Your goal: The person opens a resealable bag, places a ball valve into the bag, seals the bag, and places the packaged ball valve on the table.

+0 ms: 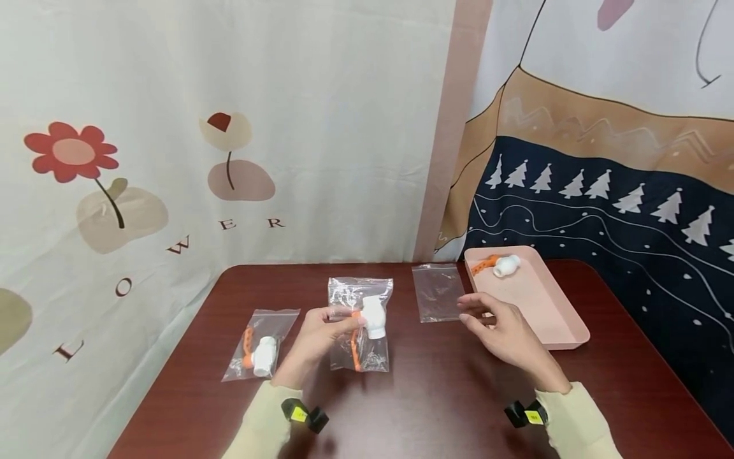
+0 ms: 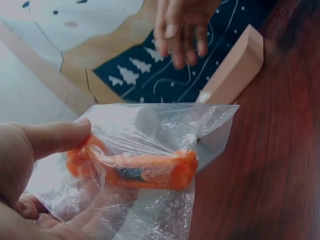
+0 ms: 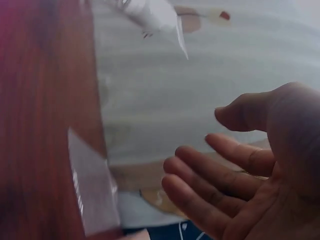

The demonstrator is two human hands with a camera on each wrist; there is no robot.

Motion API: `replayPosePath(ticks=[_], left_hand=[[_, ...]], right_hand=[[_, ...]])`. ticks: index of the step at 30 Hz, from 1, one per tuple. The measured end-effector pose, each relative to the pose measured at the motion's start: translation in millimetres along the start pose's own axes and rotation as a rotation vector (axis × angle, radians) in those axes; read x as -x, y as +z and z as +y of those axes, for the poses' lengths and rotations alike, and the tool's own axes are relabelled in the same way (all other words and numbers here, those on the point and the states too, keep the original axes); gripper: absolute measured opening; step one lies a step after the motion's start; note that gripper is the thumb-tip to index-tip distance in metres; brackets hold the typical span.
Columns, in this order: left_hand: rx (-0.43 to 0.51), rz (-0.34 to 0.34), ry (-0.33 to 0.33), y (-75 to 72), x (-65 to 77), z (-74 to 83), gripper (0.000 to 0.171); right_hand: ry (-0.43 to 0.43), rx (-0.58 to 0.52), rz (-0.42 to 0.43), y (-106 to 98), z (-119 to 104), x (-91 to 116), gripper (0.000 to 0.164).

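My left hand pinches a clear zip-lock bag between thumb and fingers, above the table. Inside the bag is a white plastic valve with an orange handle; the thumb presses at the handle's end through the film. My right hand holds nothing, its fingers loosely spread, between the held bag and the pink tray. Nearest to its fingertips is a flat, empty zip-lock bag on the table. In the tray's far left corner lies another white valve with an orange handle.
On the left of the dark red wooden table lies a second filled zip-lock bag, with a white and orange valve inside. Printed curtains hang behind the table and along its sides.
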State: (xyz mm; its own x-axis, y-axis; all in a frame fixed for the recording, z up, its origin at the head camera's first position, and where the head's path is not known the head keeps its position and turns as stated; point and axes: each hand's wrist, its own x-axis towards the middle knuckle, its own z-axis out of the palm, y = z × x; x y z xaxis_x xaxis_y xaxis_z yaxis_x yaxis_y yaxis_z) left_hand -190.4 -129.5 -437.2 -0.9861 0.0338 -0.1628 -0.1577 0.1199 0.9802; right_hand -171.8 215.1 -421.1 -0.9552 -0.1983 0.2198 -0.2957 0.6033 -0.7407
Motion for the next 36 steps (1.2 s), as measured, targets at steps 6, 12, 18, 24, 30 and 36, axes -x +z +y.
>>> replayPosePath(ticks=[6,12,18,24,30,36], left_hand=[[-0.042,0.019,-0.041,-23.1,-8.8,-7.3,0.030],[-0.065,-0.001,-0.068,-49.7,-12.5,-14.5,0.026],[-0.148,-0.011,-0.124,-72.0,-16.4,-23.1,0.024],[-0.206,-0.059,-0.185,-84.6,-21.1,-30.1,0.021],[-0.226,-0.105,-0.220,-91.4,-23.5,-37.7,0.020],[-0.248,-0.126,-0.238,-94.1,-25.9,-42.5,0.023]], right_hand=[[0.004,0.187,0.031,-5.7,18.1,10.7,0.035],[0.065,0.358,0.030,-7.4,26.4,21.6,0.039],[0.098,0.472,0.014,-4.8,33.8,25.2,0.022],[0.089,0.548,0.032,-2.0,38.6,23.9,0.011],[0.093,0.557,0.047,-0.3,40.0,23.4,0.007],[0.090,0.564,0.060,0.7,42.6,22.3,0.008]])
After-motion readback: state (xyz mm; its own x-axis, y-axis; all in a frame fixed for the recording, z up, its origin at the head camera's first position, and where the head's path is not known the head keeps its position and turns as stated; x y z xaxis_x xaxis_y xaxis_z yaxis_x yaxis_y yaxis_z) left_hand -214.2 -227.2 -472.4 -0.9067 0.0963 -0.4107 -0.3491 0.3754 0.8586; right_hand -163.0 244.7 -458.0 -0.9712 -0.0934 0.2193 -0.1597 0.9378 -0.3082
